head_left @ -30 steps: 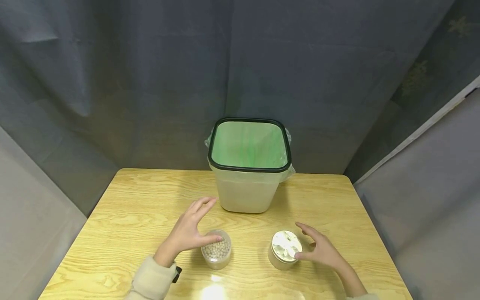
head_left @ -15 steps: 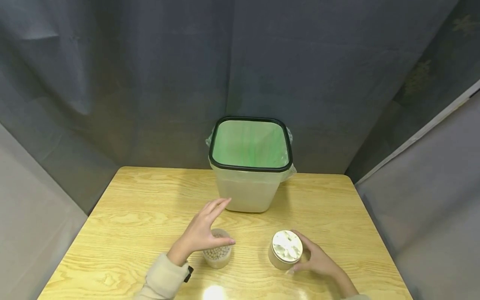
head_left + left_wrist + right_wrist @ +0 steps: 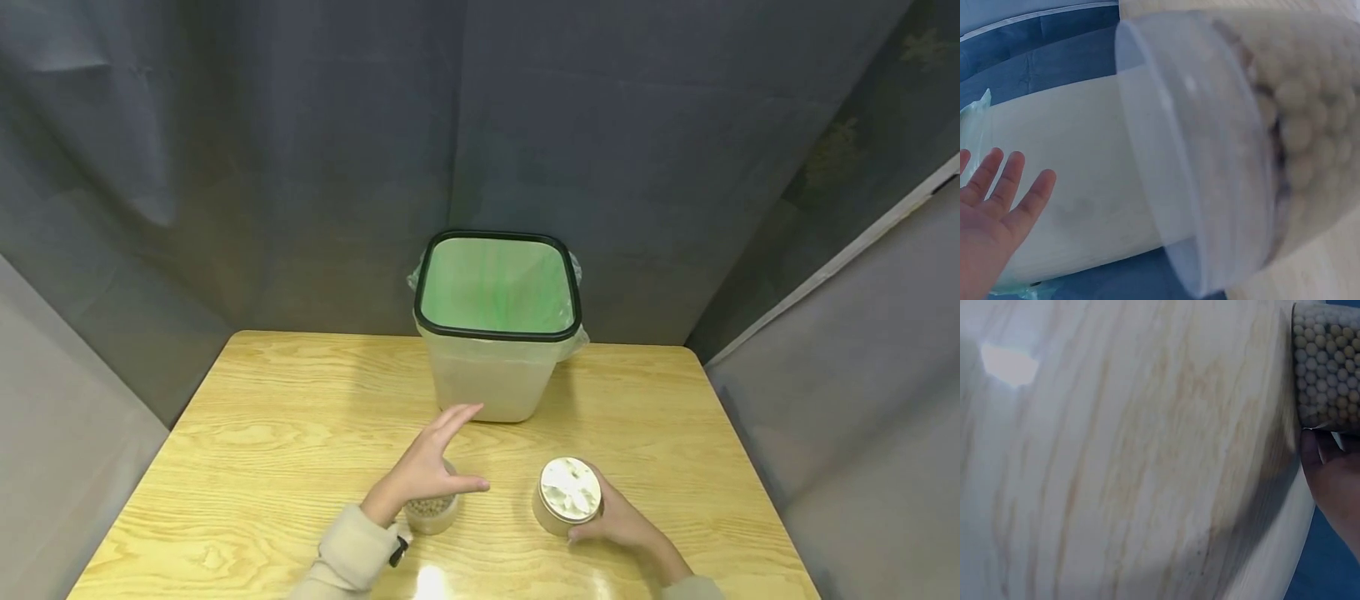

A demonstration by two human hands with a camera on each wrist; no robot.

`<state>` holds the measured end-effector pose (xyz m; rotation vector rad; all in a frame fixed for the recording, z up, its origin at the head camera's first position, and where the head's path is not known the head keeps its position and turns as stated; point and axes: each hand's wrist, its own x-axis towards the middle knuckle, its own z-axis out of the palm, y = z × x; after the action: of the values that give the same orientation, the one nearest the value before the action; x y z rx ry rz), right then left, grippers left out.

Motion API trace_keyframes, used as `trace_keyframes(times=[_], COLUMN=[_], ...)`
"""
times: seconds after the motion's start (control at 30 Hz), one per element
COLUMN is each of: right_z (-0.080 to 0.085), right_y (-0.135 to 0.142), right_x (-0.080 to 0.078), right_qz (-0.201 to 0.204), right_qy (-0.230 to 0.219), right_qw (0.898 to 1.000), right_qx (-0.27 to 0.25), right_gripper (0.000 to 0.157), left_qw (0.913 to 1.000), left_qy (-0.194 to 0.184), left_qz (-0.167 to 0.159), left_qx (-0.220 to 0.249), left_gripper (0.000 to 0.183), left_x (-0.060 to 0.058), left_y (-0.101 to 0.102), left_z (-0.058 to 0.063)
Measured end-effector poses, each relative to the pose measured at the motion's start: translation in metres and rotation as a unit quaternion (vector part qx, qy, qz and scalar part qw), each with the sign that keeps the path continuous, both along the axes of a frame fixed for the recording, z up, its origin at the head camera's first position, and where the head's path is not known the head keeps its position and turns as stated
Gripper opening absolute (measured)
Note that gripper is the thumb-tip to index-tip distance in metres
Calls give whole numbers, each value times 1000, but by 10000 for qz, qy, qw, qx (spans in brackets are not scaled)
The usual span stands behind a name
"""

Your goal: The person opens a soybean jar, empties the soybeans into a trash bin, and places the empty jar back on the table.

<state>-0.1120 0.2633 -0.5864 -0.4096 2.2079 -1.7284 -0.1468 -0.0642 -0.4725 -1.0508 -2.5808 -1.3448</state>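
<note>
My left hand [image 3: 423, 471] stretches over a clear tub [image 3: 431, 523] of pale round beads, thumb and fingers spread and holding nothing; it hides part of the tub in the head view. In the left wrist view, the tub's clear rim [image 3: 1172, 125] looms close, beads behind it, with the spread fingers farther left. On the right, my right hand [image 3: 618, 517] curls round the side of a jar [image 3: 555, 517] with a shiny metal lid [image 3: 572, 488]. The right wrist view catches beads through the jar's clear wall [image 3: 1329, 369], my fingers against its edge.
A pale bin [image 3: 491, 383] with a black rim and greenish liner stands behind the two containers, toward the table's back edge. The wood-grain table [image 3: 262, 450] carries everything. Dark curtains [image 3: 300, 167] hang behind, and grey panels [image 3: 840, 375] flank the sides.
My left hand has moved right, farther across the bead tub, fingers still spread. My right hand has closed in from beside the lidded jar and now grips it. Both containers stay in place.
</note>
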Motion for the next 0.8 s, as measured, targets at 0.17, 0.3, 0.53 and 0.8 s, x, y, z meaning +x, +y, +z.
trace_keyframes(times=[0.17, 0.3, 0.53, 0.8], right_z=[-6, -6, 7, 36], right_y=[-1, -2, -6, -9], right_x=[0, 3, 6, 2], right_qz=[-135, -385, -647, -553], right_qy=[-35, 58, 150, 744], right_qw=[9999, 9992, 9977, 9949], right_qx=[-9, 93, 120, 406], right_gripper=[106, 102, 98, 94], left_qw=[9997, 9989, 9980, 9958], left_qy=[-177, -359, -570, -676], left_qz=[-151, -280, -283, -554], left_qx=[73, 59, 4, 287], left_gripper=[90, 88, 88, 88], left_x=[-1, 0, 1, 0], left_y=[8, 17, 27, 40], left_z=[-5, -8, -11, -12])
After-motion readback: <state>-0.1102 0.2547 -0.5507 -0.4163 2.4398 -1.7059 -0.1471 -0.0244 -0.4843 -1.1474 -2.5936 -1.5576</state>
